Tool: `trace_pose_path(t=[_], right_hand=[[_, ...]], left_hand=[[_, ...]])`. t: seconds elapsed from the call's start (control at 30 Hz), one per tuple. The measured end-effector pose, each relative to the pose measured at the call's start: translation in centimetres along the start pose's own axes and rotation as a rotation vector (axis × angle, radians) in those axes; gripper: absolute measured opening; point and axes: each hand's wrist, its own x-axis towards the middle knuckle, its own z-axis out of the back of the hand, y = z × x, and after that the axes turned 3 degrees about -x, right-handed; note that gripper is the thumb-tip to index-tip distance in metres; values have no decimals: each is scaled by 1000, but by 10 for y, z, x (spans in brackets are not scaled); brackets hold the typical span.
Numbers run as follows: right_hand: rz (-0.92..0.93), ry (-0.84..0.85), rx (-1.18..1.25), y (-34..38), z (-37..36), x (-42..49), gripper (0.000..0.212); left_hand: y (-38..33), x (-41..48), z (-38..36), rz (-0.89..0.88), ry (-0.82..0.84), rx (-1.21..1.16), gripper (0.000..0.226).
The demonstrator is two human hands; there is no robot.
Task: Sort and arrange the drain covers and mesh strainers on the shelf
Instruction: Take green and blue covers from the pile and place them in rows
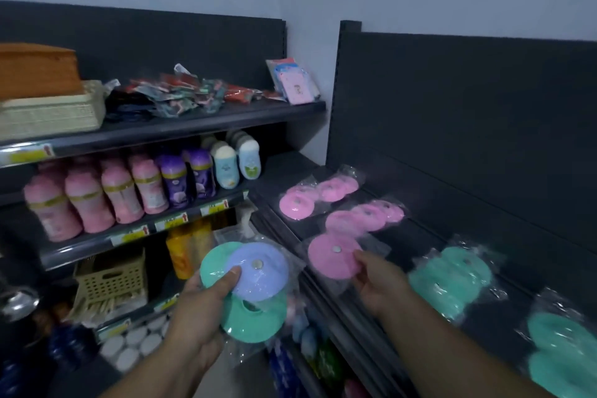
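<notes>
Left hand [197,310]: fingers curled round a stack of bagged covers, thumb on the lilac disc [261,275], green discs [255,323] underneath. All round, flat, matte, in glossy clear sleeves. Right hand [378,284] pinches the pink disc [332,257] at the front edge of the dark shelf [423,233]. Pink packs [365,216] behind, teal packs [452,278] to the right.

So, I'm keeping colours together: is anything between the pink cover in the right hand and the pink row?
Nothing visible: the pink cover, pinched by the right hand, sits just before the pink row.

Both forearms outstretched, left hand [200,310] clasped round stacked bagged covers [258,281], right hand [379,284] pinching a pink cover [329,257].
</notes>
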Motion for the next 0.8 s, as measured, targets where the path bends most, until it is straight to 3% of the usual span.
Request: trace_pose_path(t=[0.17, 0.33, 0.37, 0.43, 0.5, 0.57, 0.63, 0.7, 0.8], right_hand=[[72, -115, 90, -6, -54, 45, 33], [194, -178, 156, 1, -72, 79, 31], [213, -224, 62, -1, -72, 85, 35], [247, -371, -306, -7, -68, 95, 67], [395, -461, -694, -13, -62, 98, 92], [606, -454, -1096, -19, -58, 102, 90], [663, -310, -1419, -24, -57, 110, 81], [606, -145, -1567, -28, -59, 121, 73], [595, -34, -1680, -29, -61, 132, 58]], left_hand=[[-31, 69, 14, 2, 45, 34, 31], [-26, 102, 17, 112, 87, 22, 26], [-25, 108, 17, 127, 90, 25, 28], [-25, 119, 15, 134, 91, 25, 28], [-24, 130, 12, 134, 105, 31, 28], [-22, 138, 4, 129, 127, 43, 27], [-20, 145, -5, 115, 142, 58, 27], [-17, 152, -15, 110, 155, 68, 27], [-13, 161, -30, 103, 163, 81, 28]])
